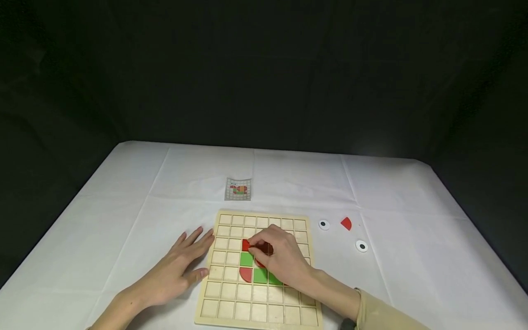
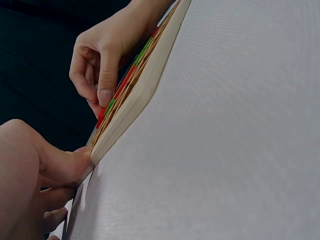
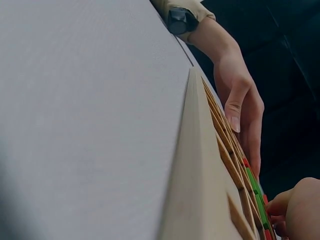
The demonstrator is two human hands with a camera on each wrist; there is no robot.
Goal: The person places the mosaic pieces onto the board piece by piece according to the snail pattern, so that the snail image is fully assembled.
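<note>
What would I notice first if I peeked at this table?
Probably the wooden grid board near the front of the white table, with red and green pieces in its middle squares. The right hand pinches a red piece there, while the left hand rests flat against the board's left edge. Two googly eyes lie to the right.

I can read no words or numbers anywhere. The small gridded paper pattern card [image 1: 238,189] beyond my hands shows only coloured squares.

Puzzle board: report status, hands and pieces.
Left hand flat, steadying the wooden grid board at its left edge. Right hand pinching a red piece over the board's middle cells. Spare red piece and two eye discs lie right, clear.
</note>
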